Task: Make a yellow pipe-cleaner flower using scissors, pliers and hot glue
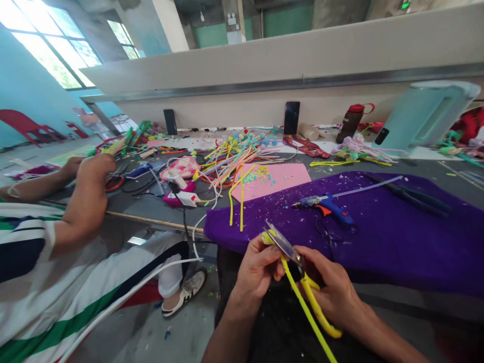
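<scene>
In front of the purple cloth's near edge, my left hand pinches a yellow pipe cleaner. Its short end shows above the fingers, and its long tail hangs down to the right. My right hand is wrapped round the yellow handles of a pair of scissors. The metal blades point up and left, lying across the pipe cleaner close to my left fingertips. Whether the blades touch it I cannot tell. Beyond my hands, a blue glue gun with a clear glue stick rests on the purple cloth.
Black-handled pliers lie on the cloth. A pink sheet bears small clippings; two yellow pipe cleaners overhang it. Behind is a colourful pipe cleaner pile. A white cable runs past a co-worker's arm at left.
</scene>
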A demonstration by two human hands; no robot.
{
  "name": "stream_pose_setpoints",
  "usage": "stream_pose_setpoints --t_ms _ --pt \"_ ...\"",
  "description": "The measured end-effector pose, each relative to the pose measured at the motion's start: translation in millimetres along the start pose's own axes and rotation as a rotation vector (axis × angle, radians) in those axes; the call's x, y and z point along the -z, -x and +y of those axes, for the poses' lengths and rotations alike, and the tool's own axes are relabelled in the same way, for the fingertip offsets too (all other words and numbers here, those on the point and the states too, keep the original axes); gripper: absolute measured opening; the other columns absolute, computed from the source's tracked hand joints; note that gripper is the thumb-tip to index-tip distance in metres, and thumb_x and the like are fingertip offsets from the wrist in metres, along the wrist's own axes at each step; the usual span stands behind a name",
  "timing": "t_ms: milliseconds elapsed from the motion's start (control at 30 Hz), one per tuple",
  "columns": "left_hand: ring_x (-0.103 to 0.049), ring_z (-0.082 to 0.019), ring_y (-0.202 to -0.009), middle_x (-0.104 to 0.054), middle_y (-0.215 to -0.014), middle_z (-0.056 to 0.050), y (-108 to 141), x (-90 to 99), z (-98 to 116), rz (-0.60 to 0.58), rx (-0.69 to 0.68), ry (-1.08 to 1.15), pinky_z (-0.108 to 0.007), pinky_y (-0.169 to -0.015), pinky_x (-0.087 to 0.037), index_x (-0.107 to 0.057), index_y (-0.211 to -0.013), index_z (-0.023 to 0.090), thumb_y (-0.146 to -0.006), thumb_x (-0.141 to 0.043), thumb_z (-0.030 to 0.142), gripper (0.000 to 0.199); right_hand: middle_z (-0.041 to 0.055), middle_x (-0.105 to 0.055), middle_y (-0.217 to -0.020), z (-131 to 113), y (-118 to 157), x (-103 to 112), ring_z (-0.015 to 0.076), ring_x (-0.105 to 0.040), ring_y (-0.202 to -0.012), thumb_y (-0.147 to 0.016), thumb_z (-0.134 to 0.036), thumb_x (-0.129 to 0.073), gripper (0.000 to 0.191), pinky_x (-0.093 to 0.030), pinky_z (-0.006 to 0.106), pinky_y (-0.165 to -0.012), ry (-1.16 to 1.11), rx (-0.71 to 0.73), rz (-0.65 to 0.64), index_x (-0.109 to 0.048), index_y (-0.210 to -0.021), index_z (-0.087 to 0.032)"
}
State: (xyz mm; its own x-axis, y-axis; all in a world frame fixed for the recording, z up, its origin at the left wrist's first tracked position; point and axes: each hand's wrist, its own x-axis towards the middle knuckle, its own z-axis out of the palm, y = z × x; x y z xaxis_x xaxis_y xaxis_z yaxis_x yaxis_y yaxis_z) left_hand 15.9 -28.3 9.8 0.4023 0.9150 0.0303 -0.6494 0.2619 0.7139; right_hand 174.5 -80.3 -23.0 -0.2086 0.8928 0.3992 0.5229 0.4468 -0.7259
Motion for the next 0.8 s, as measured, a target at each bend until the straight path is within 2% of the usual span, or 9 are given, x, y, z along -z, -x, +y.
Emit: stream_pose_setpoints --t_ms 267,500,800 --pt "-0.044 -0.004 -0.032 -0.055 -0.045 0.001 0.4 1.2 -2.8 0.039 0.028 -0.003 -0.011 -0.03 -0.032 -0.062 -0.065 0.011 -0.065 -0.069 0.022 0.013 0.0012 -0.058 -0.082 -1.1 -0.2 4.1 0.0122 -0.054 -0.062 -0.074 -0.021 -0.062 0.053 -0.044 0.023 -0.057 0.036 0.012 0.013 -0.041 -0.123 -0.025" --pt "-0.043 -0.004 -0.031 -0.054 -0.044 0.002 1.3 1.1 1.0 0.04 0.023 -0.015 -0.011 -0.029 -0.031 -0.062 -0.065 0.011 -0.062 -0.071 0.021 0.014 0.0009 -0.056 -0.08 -7.1 -2.0 6.4 0.0128 -0.053 -0.063 -0.074 -0.022 -0.061 0.052 -0.043 0.024 -0.058 0.109 0.036 0.013 -0.042 -0.122 -0.023" --pt "-0.044 -0.004 -0.031 -0.054 -0.046 0.002 2.0 1.0 -0.6 0.052 0.029 -0.022 -0.012 -0.03 -0.032 -0.061 -0.066 0.011 -0.063 -0.069 0.021 0.013 0.0015 -0.058 -0.081 -2.0 0.6 3.0 0.0115 -0.052 -0.06 -0.078 -0.024 -0.057 0.048 -0.043 0.022 -0.055 0.059 0.026 -0.016 -0.04 -0.123 -0.022"
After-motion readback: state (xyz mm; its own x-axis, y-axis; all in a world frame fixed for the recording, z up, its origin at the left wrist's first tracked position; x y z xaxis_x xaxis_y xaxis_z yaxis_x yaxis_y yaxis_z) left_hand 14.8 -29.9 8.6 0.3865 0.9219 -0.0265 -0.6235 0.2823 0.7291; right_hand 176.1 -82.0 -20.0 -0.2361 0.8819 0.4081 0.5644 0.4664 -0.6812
